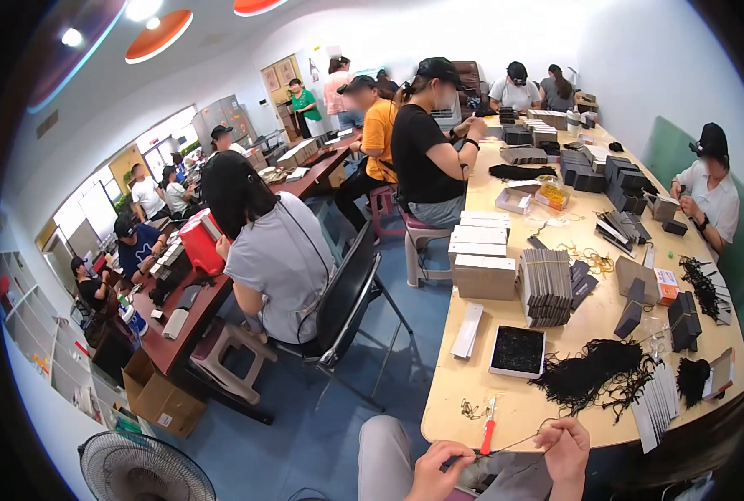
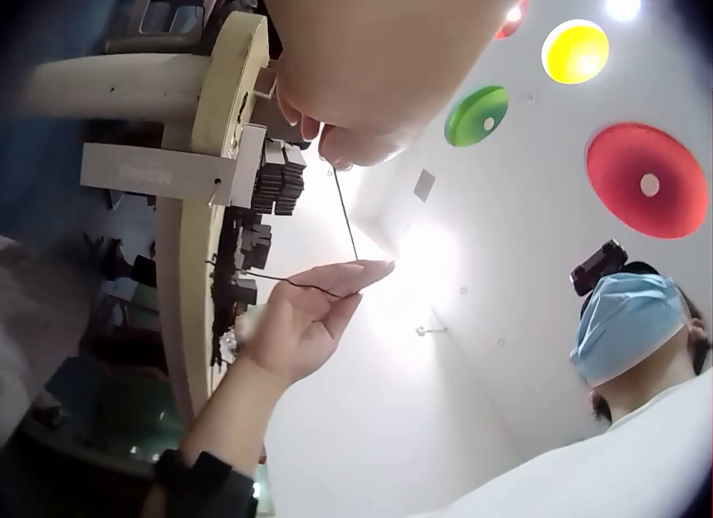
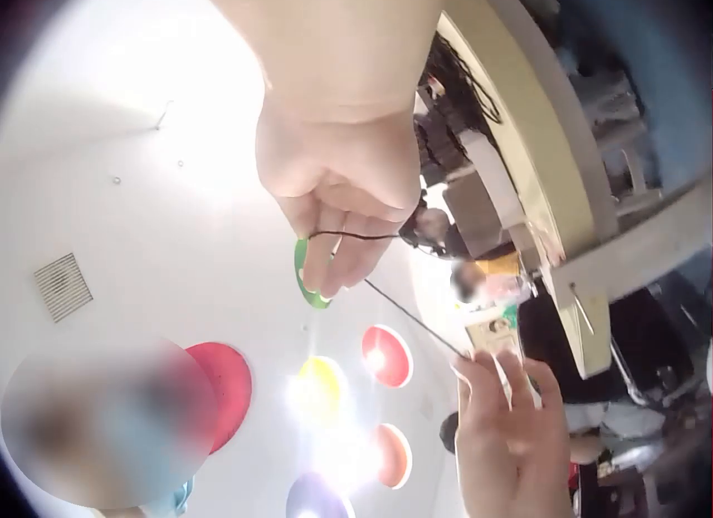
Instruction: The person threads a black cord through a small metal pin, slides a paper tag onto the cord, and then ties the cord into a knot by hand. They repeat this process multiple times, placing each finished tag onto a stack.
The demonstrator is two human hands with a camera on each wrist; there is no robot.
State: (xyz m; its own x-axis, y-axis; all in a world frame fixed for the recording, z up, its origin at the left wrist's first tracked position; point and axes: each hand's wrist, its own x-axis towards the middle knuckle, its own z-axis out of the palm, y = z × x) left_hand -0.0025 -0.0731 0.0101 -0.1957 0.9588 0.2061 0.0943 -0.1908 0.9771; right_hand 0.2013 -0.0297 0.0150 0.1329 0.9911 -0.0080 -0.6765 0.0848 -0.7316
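A thin black cord (image 1: 514,446) runs taut between my two hands, just in front of the table's near edge. My left hand (image 1: 440,473) pinches one end of it between thumb and fingertips. The right hand (image 1: 567,451) is raised a little higher and pinches the cord too, with a length trailing off its fingers. In the right wrist view the cord (image 3: 412,314) slants from the right fingertips down to the left hand (image 3: 513,435). A red-handled tool (image 1: 488,436) lies on the table edge just beyond the hands, beside a small tangle of thin cord (image 1: 473,409).
On the table (image 1: 447,401), a heap of black cords (image 1: 593,376) lies ahead of the right hand, near a white box (image 1: 518,373) filled with black material. Stacks of grey cards (image 1: 545,288) stand behind. White strips (image 1: 657,405) overhang the edge. A fan (image 1: 146,468) stands at lower left.
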